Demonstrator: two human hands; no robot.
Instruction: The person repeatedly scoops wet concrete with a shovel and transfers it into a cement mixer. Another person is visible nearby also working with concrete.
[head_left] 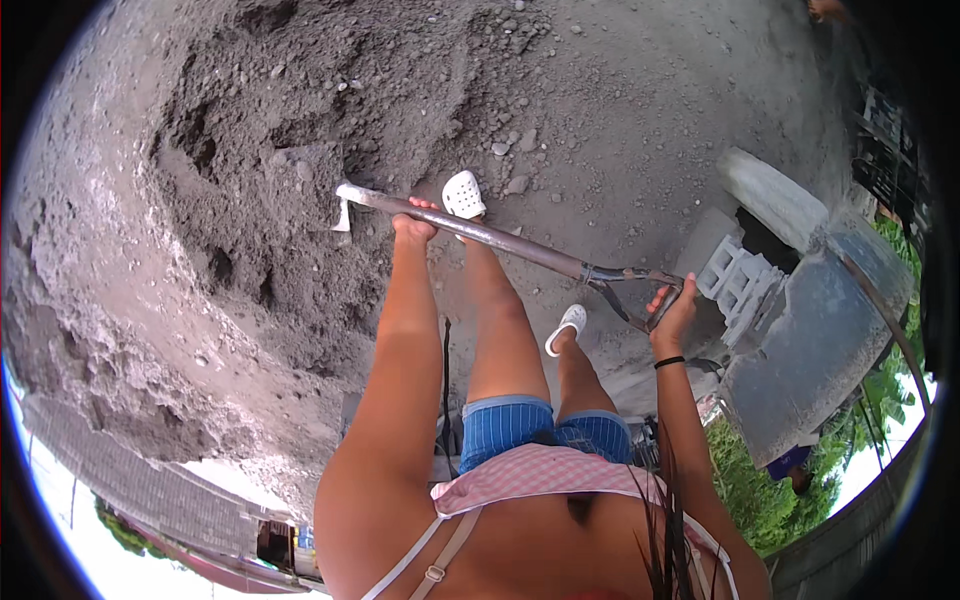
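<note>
Both of my hands are closed on a shovel [500, 240], its worn metal shaft slanting across in front of my legs. My left hand [414, 220] wraps round the shaft not far from the blade end. At the other end, my right hand [676, 312] grips the D-shaped handle, a dark band on that wrist. The shovel's blade end lies over a mound of grey, sandy soil [260, 190]; most of the blade blends with the soil or is covered by it, so its load cannot be made out.
My feet, in white clogs [463, 195], stand on gritty ground beside the mound. Pale stones [500, 148] lie scattered ahead. To the right are concrete blocks [738, 285], a rounded grey slab [772, 198] and a large grey sheet [815, 345]. Another person [792, 465] shows at the lower right.
</note>
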